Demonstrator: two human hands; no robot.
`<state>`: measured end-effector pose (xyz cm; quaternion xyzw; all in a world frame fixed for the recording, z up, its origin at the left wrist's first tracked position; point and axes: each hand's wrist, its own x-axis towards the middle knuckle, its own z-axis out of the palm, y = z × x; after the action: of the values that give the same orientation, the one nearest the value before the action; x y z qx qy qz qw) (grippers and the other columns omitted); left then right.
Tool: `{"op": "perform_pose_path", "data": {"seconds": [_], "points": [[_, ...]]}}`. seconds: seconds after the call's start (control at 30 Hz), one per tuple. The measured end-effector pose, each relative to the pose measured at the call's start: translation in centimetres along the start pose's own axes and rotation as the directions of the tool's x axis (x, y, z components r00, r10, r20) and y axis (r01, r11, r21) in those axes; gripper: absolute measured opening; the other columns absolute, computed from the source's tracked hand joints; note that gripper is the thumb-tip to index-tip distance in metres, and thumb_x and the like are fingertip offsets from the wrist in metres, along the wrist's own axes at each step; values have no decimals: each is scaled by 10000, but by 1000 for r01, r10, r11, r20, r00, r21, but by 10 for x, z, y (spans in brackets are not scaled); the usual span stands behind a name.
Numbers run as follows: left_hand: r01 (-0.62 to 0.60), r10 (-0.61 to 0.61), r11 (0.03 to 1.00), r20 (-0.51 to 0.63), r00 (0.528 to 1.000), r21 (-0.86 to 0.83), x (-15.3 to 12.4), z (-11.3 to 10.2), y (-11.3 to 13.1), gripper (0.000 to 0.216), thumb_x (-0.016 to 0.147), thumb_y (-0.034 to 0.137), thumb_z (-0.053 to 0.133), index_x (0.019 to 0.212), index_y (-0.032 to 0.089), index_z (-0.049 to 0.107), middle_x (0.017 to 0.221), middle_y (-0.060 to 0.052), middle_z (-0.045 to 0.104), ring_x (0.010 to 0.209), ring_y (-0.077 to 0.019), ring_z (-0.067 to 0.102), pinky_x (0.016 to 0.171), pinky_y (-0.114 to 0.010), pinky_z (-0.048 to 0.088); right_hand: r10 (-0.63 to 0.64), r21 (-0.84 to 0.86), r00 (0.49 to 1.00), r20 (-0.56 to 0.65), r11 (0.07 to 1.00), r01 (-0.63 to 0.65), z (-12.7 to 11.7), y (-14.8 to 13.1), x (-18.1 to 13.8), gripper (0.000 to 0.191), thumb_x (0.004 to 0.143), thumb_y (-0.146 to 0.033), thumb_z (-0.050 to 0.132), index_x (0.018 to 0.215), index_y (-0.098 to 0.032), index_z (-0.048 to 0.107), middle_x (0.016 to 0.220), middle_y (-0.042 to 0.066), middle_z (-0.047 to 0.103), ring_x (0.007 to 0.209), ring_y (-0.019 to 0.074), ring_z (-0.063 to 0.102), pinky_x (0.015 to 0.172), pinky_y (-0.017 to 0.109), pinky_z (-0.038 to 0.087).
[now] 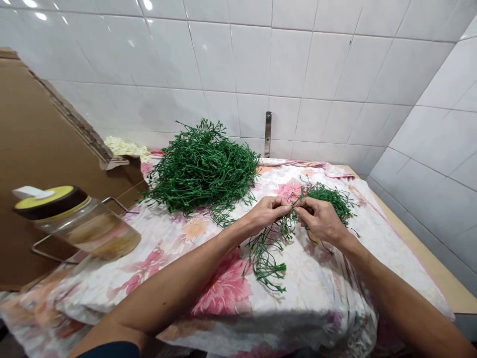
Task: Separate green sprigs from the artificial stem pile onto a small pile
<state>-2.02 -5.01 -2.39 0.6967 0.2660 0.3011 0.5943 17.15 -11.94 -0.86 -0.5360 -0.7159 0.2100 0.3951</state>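
My left hand (270, 211) and my right hand (320, 219) meet just right of the middle of the view. Each pinches a thin green artificial stem, their fingertips almost touching; the exact grip spot is too small to make out. A loose bunch of green plastic stems (266, 258) lies on the cloth below my left hand. Beyond my right hand rests a small pile of the same stems (330, 196), partly covered by that hand. The big heap of green stems (204, 171) sits farther back, left of both hands.
A floral cloth (160, 278) covers the table. On the left stand a cardboard box (37, 129) and a tilted clear jar (100, 231) with a yellow-and-black lid. Cream-coloured small blossoms (126, 147) lie behind the box. White tiled walls (253, 59) close off the back and right.
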Motion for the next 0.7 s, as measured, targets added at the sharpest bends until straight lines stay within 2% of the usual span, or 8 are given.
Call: {"op": "perform_pose_path", "data": {"seconds": [0.13,0.3,0.43,0.57,0.63,0.7], "points": [[-46,47,999,-43,998,20,-1,6,3,370,803,490,684,754,137,585,669,35,456,622,-93,368,599,-249,277,-58,-155,995,-80,987,45,1,-4,-2,183,910,-326,579,794,-210,659,624,1,621,559,150,511,573,273,385],[-124,168,960,-161,973,252,-3,11,7,238,849,361,611,758,142,600,674,29,480,641,-104,389,609,-248,295,-171,-337,961,-217,937,90,10,-4,-1,214,891,-271,564,688,-206,579,654,29,618,582,155,507,616,290,383],[-158,239,918,-188,953,365,-2,10,8,218,875,331,598,763,144,612,666,29,480,634,-105,385,602,-246,294,-190,-363,942,-277,928,81,16,-6,-1,170,885,-255,569,723,-205,589,670,36,631,590,164,524,629,295,394],[-195,287,895,-183,940,402,-4,9,12,207,886,309,597,766,141,615,677,23,493,643,-106,395,607,-247,302,-285,-443,917,-280,886,140,19,-9,0,190,900,-233,533,716,-206,573,709,67,642,656,188,556,675,311,414],[-206,300,891,-184,936,404,-6,12,15,207,887,303,598,758,142,608,672,23,486,638,-105,391,604,-249,300,-264,-428,916,-303,896,117,15,-5,3,175,892,-231,543,729,-201,601,725,73,668,645,186,569,662,309,425],[-216,293,902,-163,942,375,-9,15,18,206,889,306,596,763,143,606,668,25,479,630,-102,388,598,-249,298,-198,-390,907,-372,920,41,3,3,6,142,876,-242,563,784,-188,656,761,78,707,632,187,596,640,306,443]]}}
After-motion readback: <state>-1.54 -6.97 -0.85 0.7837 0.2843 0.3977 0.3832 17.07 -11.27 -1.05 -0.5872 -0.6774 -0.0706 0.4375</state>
